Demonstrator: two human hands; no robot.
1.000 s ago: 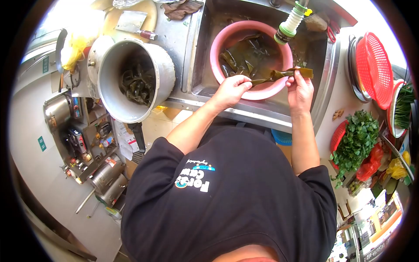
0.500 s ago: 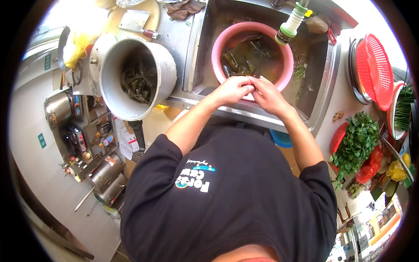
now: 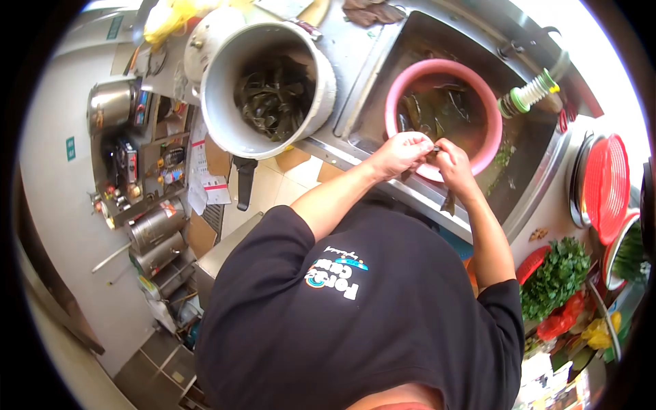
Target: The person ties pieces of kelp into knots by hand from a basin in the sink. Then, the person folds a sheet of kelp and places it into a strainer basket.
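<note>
Both of my hands meet over the near rim of the pink basin (image 3: 391, 113), with a dark strip of kelp (image 3: 447, 203) between their fingertips. My left hand (image 3: 404, 152) pinches one part of it, fingers curled. Close beside it, my right hand (image 3: 455, 166) is closed on the strip, and a tail of kelp hangs below the hand over the sink edge. More kelp pieces (image 3: 427, 123) lie in murky water inside the basin. To the left, a deep metal pot (image 3: 217, 130) holds a heap of kelp pieces (image 3: 273, 102), some seemingly knotted.
The basin stands in a steel sink (image 3: 365, 102) under a ribbed faucet hose (image 3: 526, 96). Right of the sink are red baskets (image 3: 605, 188) and leafy greens (image 3: 557, 280). A black pot handle (image 3: 246, 181) juts toward me. A brown cloth (image 3: 372, 11) lies behind.
The view has turned, so pot and basin appear farther right. My hands have moved slightly apart, and the kelp strip between them now shows, its tail hanging down.
</note>
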